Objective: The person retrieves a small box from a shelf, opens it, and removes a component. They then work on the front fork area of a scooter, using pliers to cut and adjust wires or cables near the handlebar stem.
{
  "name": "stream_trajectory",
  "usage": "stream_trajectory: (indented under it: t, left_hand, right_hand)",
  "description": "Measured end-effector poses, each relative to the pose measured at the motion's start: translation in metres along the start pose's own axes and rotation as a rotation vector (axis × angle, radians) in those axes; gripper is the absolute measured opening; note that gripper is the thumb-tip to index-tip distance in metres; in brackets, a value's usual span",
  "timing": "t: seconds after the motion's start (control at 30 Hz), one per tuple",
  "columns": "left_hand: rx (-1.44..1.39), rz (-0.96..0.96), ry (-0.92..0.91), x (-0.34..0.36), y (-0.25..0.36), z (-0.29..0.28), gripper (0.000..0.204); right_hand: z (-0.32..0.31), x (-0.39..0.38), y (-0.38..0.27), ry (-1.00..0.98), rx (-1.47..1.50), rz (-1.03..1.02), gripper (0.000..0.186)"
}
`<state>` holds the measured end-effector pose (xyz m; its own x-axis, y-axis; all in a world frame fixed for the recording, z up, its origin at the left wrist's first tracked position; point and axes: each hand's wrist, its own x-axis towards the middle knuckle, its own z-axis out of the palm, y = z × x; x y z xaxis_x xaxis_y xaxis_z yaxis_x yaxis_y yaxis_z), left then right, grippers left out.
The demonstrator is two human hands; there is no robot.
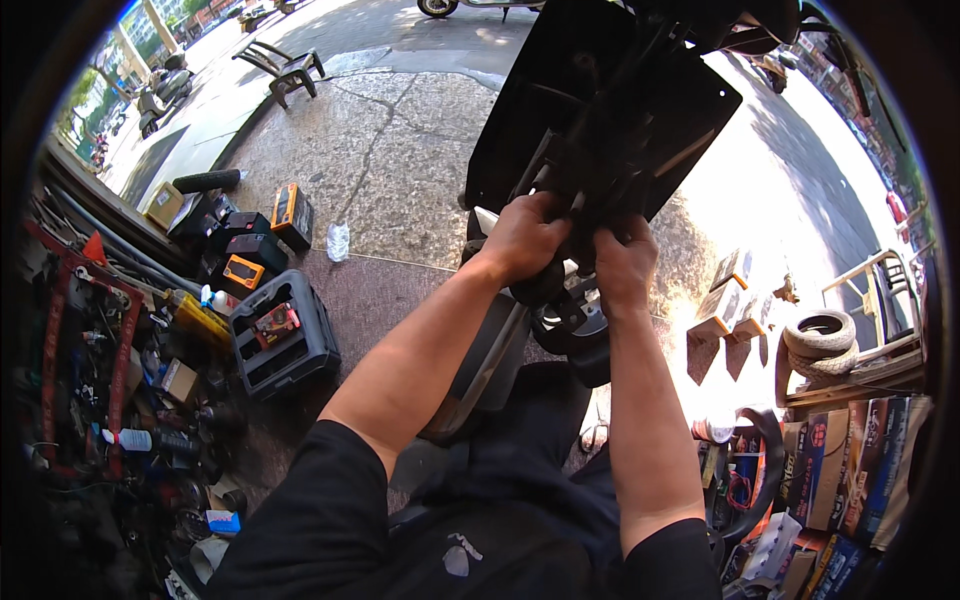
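In front of me stands a dark vehicle front, apparently a scooter's, with a broad black panel (515, 100) and shadowed parts in its middle. Both of my hands reach into that shadow, side by side. My left hand (528, 238) has its fingers curled in against the dark parts. A short way to its right, my right hand (627, 262) is closed too, fingertips turned inward. Whatever they grip is lost in the shade between them. Below my hands are more black rounded parts (588, 365) and a grey-black body panel (485, 350).
On the left floor an open grey tool case (290, 335) lies near several batteries (292, 215) and cluttered tools. A wooden chair (282, 70) stands farther out. At right are small cartons (722, 305), stacked tyres (822, 345) and a row of boxes (850, 465).
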<state>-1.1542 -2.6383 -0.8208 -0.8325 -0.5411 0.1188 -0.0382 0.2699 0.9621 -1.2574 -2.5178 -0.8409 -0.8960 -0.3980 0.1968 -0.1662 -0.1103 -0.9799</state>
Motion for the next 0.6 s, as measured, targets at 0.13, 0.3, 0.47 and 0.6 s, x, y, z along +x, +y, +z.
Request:
stream_trajectory:
  t: [0.13, 0.3, 0.47, 0.6]
  left_hand:
    - [-0.007, 0.012, 0.018, -0.001, -0.001, 0.003, 0.027]
    - [-0.049, 0.034, 0.029, 0.0, -0.005, 0.006, 0.029]
    - [-0.049, 0.071, 0.028, 0.0, -0.009, 0.006, 0.031]
    - [-0.02, 0.071, 0.033, -0.001, -0.005, 0.006, 0.033]
  right_hand:
    - [-0.003, 0.004, -0.005, 0.001, -0.188, 0.009, 0.024]
    - [-0.004, 0.008, -0.017, -0.023, -0.436, -0.01, 0.026]
    - [0.0, 0.004, -0.018, 0.041, -0.468, -0.109, 0.026]
    - [-0.001, 0.003, -0.021, -0.102, -0.105, 0.086, 0.024]
